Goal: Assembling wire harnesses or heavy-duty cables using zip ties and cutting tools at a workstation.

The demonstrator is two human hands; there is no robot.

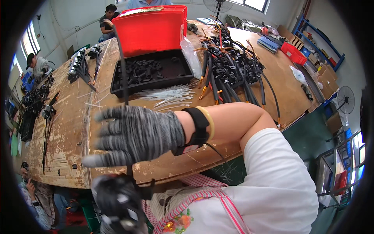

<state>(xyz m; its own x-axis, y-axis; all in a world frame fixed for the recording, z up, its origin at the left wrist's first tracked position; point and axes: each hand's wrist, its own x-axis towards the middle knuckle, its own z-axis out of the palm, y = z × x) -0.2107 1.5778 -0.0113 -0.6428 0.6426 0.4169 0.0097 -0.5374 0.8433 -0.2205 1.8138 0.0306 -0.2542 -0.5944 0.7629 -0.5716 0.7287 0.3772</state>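
My right hand (136,134), in a grey and black striped knit glove, reaches leftward above the wooden table. Its fingers are spread and slightly blurred, and I see nothing held in them. A black strip or cable (124,74) runs upright behind this hand and shows again below it. Beneath, close to my body, is a blurred black bundle (120,201) with small white patches; its kind is unclear. My left hand does not show. Beyond the right hand stands a black tray (181,72) of small black blocks (142,72). White cable ties (167,95) lie before it.
A red bin (150,33) rises behind the tray. Black cable harnesses (233,62) with copper-coloured ends pile at the right. Silver cylindrical parts (76,66) lie at the left. Other people sit around the table (218,154). A fan (345,99) stands at the right.
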